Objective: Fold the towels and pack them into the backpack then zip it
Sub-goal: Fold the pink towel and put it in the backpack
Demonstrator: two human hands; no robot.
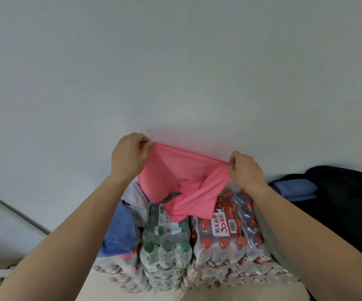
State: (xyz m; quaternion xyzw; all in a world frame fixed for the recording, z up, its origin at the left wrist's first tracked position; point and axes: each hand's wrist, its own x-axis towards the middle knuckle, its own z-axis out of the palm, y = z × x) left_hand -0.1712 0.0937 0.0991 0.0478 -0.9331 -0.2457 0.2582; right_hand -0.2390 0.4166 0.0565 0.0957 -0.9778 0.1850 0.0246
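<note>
One pink towel (pixel 165 177) partly hides bottle packs (pixel 219 242).

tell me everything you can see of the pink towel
The pink towel is a thin, soft-looking cloth with a hemmed edge, unfolded and held up in the air. The left hand and right hand each pinch a top corner, pulling the top edge taut. Its lower part hangs twisted above the bottle packs; contact with them is unclear.

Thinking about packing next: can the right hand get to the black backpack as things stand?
Likely yes, once freed: the backpack lies to the right of the right hand with nothing between, but that hand now pinches the pink towel.
</note>
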